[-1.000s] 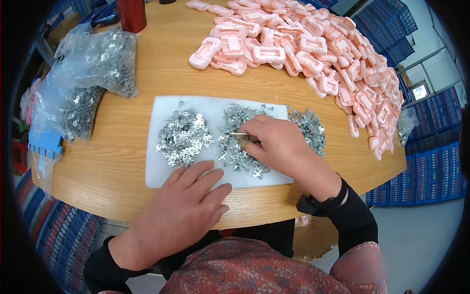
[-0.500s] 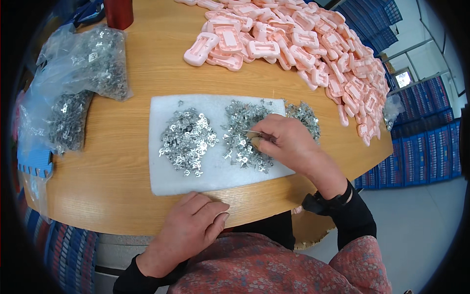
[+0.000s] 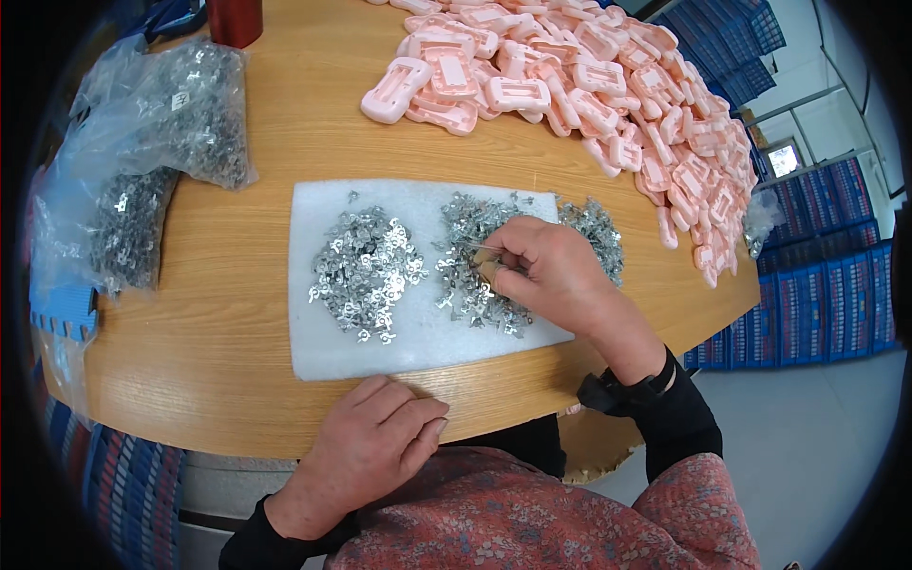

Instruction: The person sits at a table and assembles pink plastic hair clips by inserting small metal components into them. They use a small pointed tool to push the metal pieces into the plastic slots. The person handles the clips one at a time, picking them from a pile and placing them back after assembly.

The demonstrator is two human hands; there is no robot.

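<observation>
My right hand is closed on slim metal tweezers, whose tips reach over a heap of small silvery metal clips. That heap lies on the right half of a white foam sheet. A second heap of like clips sits on the sheet's left half, and a smaller group of clips lies just beyond the sheet's right edge. My left hand rests at the table's near edge, fingers curled together, with nothing visible in it. My right fingers hide part of the tweezers.
A large pile of pink plastic shells covers the table's far right. Clear bags of metal parts lie at the left, near a blue foam piece and a red cylinder. Blue crates stand beyond the right side.
My right hand has shifted slightly left and up over the right heap, with the tweezers still in it. My left hand stays at the table edge. The view has shifted a little.
</observation>
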